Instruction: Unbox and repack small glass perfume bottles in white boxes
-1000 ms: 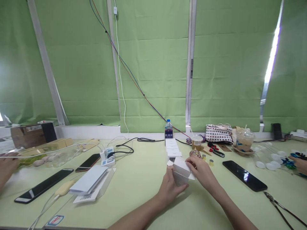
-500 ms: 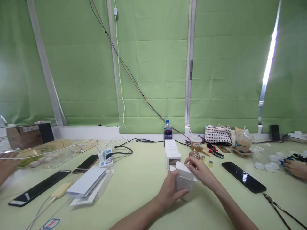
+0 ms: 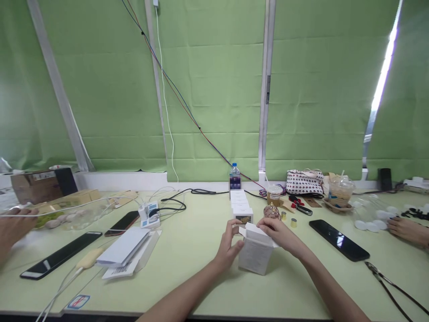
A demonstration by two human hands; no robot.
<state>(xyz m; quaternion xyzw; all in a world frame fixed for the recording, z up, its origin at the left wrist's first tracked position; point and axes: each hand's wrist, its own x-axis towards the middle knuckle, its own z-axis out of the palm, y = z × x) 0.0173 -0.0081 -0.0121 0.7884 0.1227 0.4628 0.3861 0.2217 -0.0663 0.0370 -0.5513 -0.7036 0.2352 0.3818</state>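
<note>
A small white box (image 3: 256, 255) stands on the table before me, its top flaps raised. At its left side is my left hand (image 3: 227, 248), the thumb apart from the fingers, the fingertips beside the left flap and the thumb close to the box's edge. My right hand (image 3: 280, 236) is closed on the box's top flap, with the fingertips pressed together there. Just behind stands a row of white boxes (image 3: 239, 201), the front one with a dark picture panel. A round pinkish glass ornament (image 3: 271, 212) sits behind my right hand, with small gold caps (image 3: 293, 222) nearby.
Left lie white folded card sheets (image 3: 124, 248), phones (image 3: 62, 255) and a power strip (image 3: 150, 214). Right are a black phone (image 3: 339, 240), pliers (image 3: 380, 277) and drink cups (image 3: 340, 192). Other people's hands (image 3: 15, 228) work at both sides. A bottle (image 3: 235, 178) stands behind.
The box has come down upright onto the table. My left hand has loosened from around it and shifted to its left side. My right fingers stay at the top flap.
</note>
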